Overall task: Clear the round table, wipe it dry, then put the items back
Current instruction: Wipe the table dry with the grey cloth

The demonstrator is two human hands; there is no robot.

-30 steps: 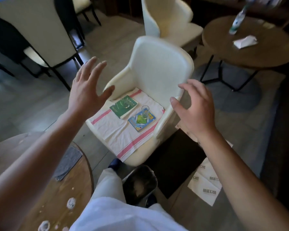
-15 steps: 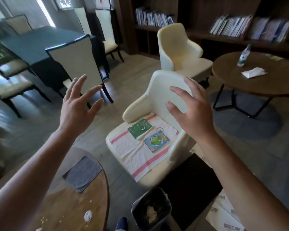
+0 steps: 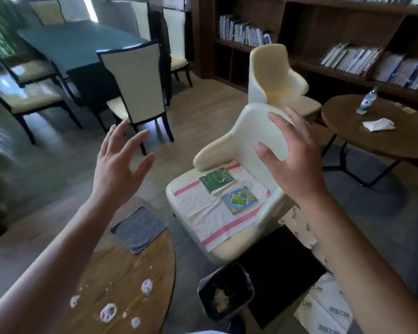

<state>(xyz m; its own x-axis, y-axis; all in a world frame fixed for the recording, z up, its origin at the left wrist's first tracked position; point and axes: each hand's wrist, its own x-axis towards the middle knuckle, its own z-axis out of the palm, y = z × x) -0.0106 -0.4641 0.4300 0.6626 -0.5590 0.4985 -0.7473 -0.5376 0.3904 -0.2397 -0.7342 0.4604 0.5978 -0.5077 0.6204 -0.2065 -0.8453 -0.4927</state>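
Nearest, at 7 o'clock: round bench (image 3: pixel 121 273) is cleared but not dry, foamy white blobs (image 3: pixel 108 312) and small droplets sit on the wood near its front edge. Grey cloth (image 3: pixel 138 229) lies flat at the bench's far edge, untouched. Both hands are up in the air, fingers spread, holding nothing: left hand (image 3: pixel 116 169) at 10 o'clock, right hand (image 3: pixel 290 162) at 1 o'clock, well apart. Step in hand looks like the wipe: bring one hand down to the cloth, bunch it, start at the foam and sweep inward so liquid doesn't run off the edge toward the bin (image 3: pixel 226 291) at 5 o'clock. The removed items wait on the cream chair (image 3: pixel 241 145) at 12–1 o'clock: striped towel (image 3: pixel 212 213), green book (image 3: pixel 216 182) and blue book (image 3: pixel 239 200), each with a glass on top. Farther: second round table (image 3: pixel 372 138) with bottle (image 3: pixel 367 101) and a crumpled white tissue at 2, bookshelves behind, dining table (image 3: pixel 75 47) and chairs at 11.
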